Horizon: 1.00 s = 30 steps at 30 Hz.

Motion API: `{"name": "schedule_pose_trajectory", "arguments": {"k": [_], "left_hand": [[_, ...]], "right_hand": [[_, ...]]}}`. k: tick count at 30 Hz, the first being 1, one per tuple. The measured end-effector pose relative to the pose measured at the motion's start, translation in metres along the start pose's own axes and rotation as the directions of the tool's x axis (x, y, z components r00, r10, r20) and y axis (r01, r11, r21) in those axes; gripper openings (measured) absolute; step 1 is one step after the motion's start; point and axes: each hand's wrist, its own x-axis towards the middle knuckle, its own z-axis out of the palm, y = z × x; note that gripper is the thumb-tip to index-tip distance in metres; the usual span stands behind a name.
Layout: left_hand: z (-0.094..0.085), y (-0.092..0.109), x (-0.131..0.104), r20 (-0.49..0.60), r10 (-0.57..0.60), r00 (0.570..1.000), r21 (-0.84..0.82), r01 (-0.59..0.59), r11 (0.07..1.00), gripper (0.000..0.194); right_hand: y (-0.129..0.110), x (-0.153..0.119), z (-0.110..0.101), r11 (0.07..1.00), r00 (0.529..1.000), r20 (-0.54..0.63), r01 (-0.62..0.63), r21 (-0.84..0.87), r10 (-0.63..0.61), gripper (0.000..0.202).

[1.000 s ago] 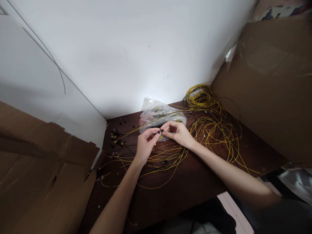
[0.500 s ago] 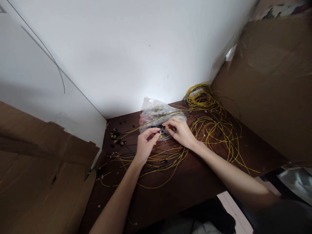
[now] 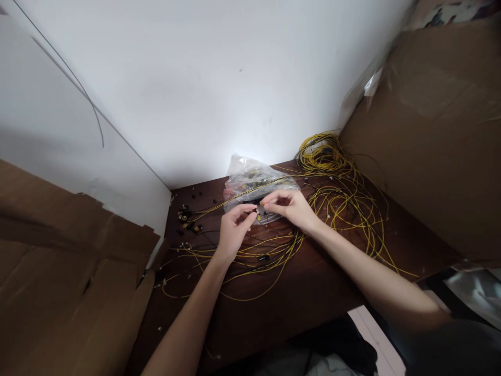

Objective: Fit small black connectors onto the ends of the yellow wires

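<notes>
My left hand [image 3: 235,225] pinches a small black connector [image 3: 255,211] between thumb and fingertips, with a bit of yellow showing just below it. Close by on the right, my right hand [image 3: 288,208] is closed in a pinch; a tiny yellowish bit shows at its fingertips, too small to name. Both hands are over the front of a clear plastic bag [image 3: 245,169], which holds black and yellow parts. Yellow and black wires [image 3: 274,254] run across the table beneath my wrists.
Coiled yellow wires [image 3: 323,156] lie at the back right of the dark brown table [image 3: 297,300]. Several black and yellow connectors [image 3: 183,215] sit at the left. Cardboard [image 3: 70,292] stands on the left, a large brown panel [image 3: 430,136] on the right, a white wall [image 3: 235,89] behind.
My right hand's fingers have straightened and drawn together into a tighter pinch, tips slightly nearer the left hand. The left hand keeps its hold, almost unmoved.
</notes>
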Motion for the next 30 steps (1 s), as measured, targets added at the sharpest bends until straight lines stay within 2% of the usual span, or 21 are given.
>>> {"name": "schedule_pose_trajectory", "arguments": {"k": [10,14,19,25,30], "left_hand": [[0.001,0.001,0.000,-0.002,-0.018,1.000,-0.058,0.018,0.998,0.020],[0.001,0.002,-0.001,-0.012,-0.014,1.000,-0.066,0.013,0.998,0.018],[0.000,0.002,-0.001,-0.007,-0.016,1.000,-0.069,0.016,0.998,0.016],[0.000,0.001,-0.001,-0.022,-0.016,1.000,-0.071,0.015,0.997,0.017],[0.000,0.000,-0.001,-0.029,-0.006,1.000,-0.071,0.003,0.997,0.016]], "right_hand": [[0.000,-0.003,0.008,0.990,1.000,0.005,0.009,0.140,-0.010,0.018],[0.001,-0.005,0.013,0.986,0.998,0.001,0.064,0.156,-0.065,0.018],[0.004,-0.008,0.018,0.987,0.990,-0.026,0.139,0.081,-0.138,0.014],[0.007,-0.009,0.017,0.986,0.989,-0.034,0.140,-0.087,-0.144,0.013],[0.006,-0.008,0.014,0.984,0.991,-0.005,0.133,-0.119,-0.135,0.015]]}}
